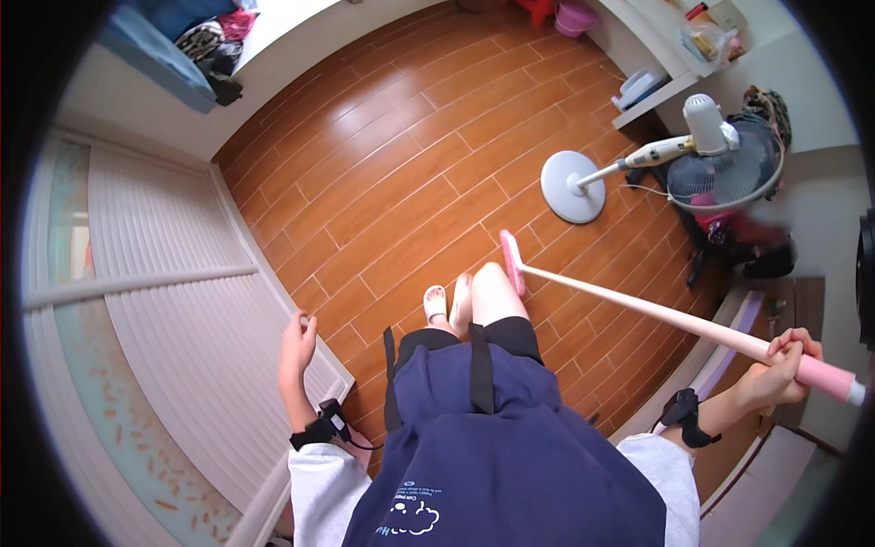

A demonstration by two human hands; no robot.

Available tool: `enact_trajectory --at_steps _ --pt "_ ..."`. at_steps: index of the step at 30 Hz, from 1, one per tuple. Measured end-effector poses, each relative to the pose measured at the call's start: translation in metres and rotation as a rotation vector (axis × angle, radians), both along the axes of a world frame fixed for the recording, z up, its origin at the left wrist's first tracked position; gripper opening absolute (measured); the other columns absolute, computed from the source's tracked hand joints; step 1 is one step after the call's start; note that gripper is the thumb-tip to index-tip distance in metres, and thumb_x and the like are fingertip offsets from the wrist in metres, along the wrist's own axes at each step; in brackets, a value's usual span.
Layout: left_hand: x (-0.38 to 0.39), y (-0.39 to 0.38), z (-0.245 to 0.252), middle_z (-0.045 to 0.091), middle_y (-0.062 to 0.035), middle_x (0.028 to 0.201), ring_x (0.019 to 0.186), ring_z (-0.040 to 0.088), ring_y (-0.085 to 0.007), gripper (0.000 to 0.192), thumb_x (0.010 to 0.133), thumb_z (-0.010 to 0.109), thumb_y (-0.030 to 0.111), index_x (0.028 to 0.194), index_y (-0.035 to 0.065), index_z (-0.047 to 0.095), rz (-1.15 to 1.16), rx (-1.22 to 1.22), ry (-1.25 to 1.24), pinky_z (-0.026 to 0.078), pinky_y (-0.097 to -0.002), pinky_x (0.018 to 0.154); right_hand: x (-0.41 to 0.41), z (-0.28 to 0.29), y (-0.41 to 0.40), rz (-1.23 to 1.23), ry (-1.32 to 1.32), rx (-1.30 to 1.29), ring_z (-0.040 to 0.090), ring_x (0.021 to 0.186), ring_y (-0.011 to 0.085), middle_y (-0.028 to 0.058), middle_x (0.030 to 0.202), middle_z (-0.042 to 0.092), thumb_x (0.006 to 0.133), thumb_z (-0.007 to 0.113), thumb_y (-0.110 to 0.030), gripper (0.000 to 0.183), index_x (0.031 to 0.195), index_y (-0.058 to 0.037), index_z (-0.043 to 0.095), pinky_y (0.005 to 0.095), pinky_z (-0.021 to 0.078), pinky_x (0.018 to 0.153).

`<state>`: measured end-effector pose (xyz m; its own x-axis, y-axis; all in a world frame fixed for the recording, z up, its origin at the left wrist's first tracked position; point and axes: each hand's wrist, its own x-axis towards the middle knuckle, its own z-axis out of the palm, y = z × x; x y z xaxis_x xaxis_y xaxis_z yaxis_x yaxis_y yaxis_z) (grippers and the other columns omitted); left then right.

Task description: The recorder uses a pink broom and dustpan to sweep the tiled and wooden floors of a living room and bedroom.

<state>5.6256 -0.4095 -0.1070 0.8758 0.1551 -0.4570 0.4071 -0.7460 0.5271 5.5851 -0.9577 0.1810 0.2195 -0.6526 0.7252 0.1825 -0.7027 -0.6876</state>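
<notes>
My right hand [786, 366] is closed around the pink handle of a long broom [636, 304], near its upper end. The pole slants down to the left, and the pink broom head [513, 263] is at the brown plank-patterned floor [410, 178], beside my knee. Held out at the left, my left hand [299, 342] has nothing in it, its fingers slightly bent and the thumb apart. Both wrists wear black straps with small devices. An apron [506, 451] in dark blue covers my front.
A pedestal fan [574, 186] stands right of centre, before a black-legged chair [697, 267] with things on it. White slatted doors [171, 205] line the left. A desk [649, 102] is at upper right, near a pink bucket [574, 18]. Clothes [219, 51] lie at upper left.
</notes>
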Motion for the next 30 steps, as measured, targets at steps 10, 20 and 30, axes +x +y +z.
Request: enact_trajectory --at_steps 10,20,30 --pt "0.257 -0.122 0.01 0.059 -0.0203 0.087 0.084 0.058 -0.0291 0.039 0.083 0.048 0.03 0.11 0.0009 0.045 -0.166 0.195 0.22 0.045 -0.0346 0.073 0.204 -0.029 -0.093 -0.134 -0.022 0.053 0.043 0.051 0.0121 0.0125 0.068 0.05 0.068 0.04 0.011 0.014 0.079 0.0035 0.043 0.0172 0.0317 0.039" --pt "0.461 -0.202 0.03 0.059 -0.0189 0.088 0.081 0.058 -0.0259 0.038 0.083 0.049 0.03 0.109 0.0022 0.046 -0.16 0.049 0.187 0.045 -0.0338 0.071 0.415 -0.018 -0.162 0.031 0.104 0.135 0.045 0.054 0.0133 0.013 0.071 0.049 0.068 0.04 0.014 0.022 0.086 0.004 0.045 0.0176 0.0349 0.041" --pt "0.684 -0.226 0.007 0.058 -0.0191 0.094 0.087 0.057 -0.0294 0.041 0.083 0.047 0.034 0.111 0.004 0.045 -0.237 0.114 0.403 0.044 -0.036 0.076 0.614 -0.023 -0.19 -0.01 0.181 0.152 0.044 0.055 0.0136 0.0137 0.071 0.049 0.064 0.041 0.013 0.024 0.085 0.0042 0.045 0.0195 0.0347 0.044"
